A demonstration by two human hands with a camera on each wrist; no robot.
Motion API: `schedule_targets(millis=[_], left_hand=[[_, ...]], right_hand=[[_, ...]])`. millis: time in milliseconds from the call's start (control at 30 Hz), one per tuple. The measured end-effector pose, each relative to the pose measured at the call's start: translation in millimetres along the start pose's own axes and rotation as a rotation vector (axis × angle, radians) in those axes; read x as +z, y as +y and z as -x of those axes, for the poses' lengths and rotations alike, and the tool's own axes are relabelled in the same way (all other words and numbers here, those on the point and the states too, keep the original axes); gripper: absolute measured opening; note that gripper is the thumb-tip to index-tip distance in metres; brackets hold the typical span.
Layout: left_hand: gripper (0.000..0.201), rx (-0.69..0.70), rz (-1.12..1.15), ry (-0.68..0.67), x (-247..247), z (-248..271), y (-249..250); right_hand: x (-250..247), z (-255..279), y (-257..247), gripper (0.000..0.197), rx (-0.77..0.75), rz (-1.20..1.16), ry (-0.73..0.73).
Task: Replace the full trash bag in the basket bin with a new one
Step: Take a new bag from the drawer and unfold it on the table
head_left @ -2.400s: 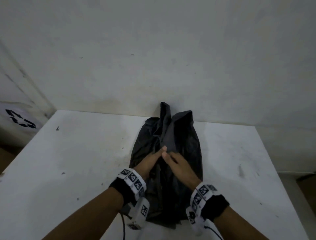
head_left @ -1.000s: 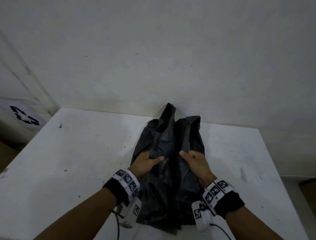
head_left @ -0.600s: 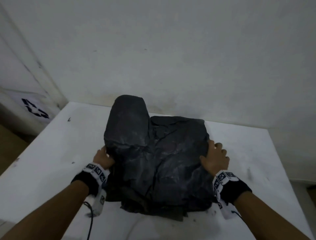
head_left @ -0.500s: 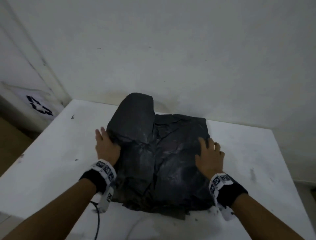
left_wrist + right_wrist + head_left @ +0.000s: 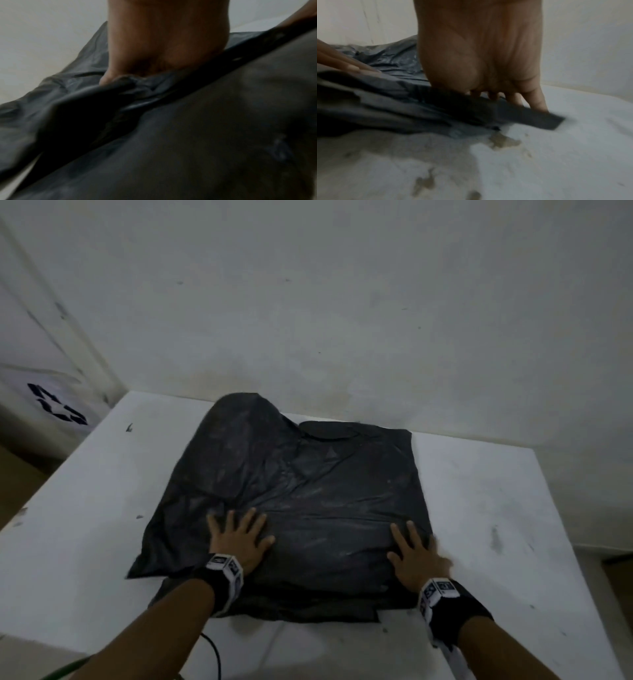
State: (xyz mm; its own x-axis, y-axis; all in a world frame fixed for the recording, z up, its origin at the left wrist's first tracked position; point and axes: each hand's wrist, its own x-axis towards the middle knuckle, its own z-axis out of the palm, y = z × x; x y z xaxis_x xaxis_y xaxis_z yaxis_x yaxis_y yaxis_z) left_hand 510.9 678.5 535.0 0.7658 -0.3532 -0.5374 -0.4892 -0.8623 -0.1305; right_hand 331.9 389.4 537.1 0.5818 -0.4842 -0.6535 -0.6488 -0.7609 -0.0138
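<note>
1. The black trash bag [image 5: 301, 501] lies spread on the white tabletop [image 5: 486, 508], its far left corner still puffed up near the wall [image 5: 342, 302]. The basket bin is not in view.
2. The left hand [image 5: 239, 537] rests palm down on the near left part of the bag with fingers straight and spread, holding nothing. The right hand [image 5: 416, 556] lies flat in the same way at the near right edge, its outer fingers [image 5: 537, 100] at the border of the plastic.
3. The step in hand looks like flattening the new bag before opening it. Press with whole palms rather than fingertips, so the thin film does not bunch.
4. Sweep from the near edge toward the wall, driving trapped air out through the far end; the raised lump at the far left needs the left hand's stroke most.
5. Keep one palm anchoring while the other slides, since slick plastic on a smooth tabletop likely skates away.
6. Folded layers show along the near edge in the left wrist view; smooth them outward so the bag's mouth is easy to find.
</note>
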Motion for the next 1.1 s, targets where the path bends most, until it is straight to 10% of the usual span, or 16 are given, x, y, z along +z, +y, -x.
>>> schedule_targets(millis=[167, 300, 467, 600, 900, 1100], left_hand=[[0.068, -0.109, 0.147, 0.047, -7, -2, -11], [0.092, 0.263, 0.22, 0.287, -6, 2, 9], [0.033, 0.573, 0.311, 0.571, 5, 14, 22], [0.018, 0.65, 0.316, 0.657, 1, 27, 30], [0.038, 0.58, 0.369, 1.083, -52, 44, 41], [0.029, 0.656, 0.194, 0.99, -56, 47, 49]], right_hand=[[-8, 3, -7, 0.071, 0.09, 0.121, 0.093], [-2, 13, -30, 0.075, -0.372, -0.012, 0.284], [22, 34, -56, 0.071, -0.717, 0.245, 0.125], [15, 37, -79, 0.022, -0.659, 0.025, 0.3], [-106, 18, -98, 0.019, -0.31, -0.953, 0.302], [-161, 19, -74, 0.023, -0.252, -1.252, 0.366]])
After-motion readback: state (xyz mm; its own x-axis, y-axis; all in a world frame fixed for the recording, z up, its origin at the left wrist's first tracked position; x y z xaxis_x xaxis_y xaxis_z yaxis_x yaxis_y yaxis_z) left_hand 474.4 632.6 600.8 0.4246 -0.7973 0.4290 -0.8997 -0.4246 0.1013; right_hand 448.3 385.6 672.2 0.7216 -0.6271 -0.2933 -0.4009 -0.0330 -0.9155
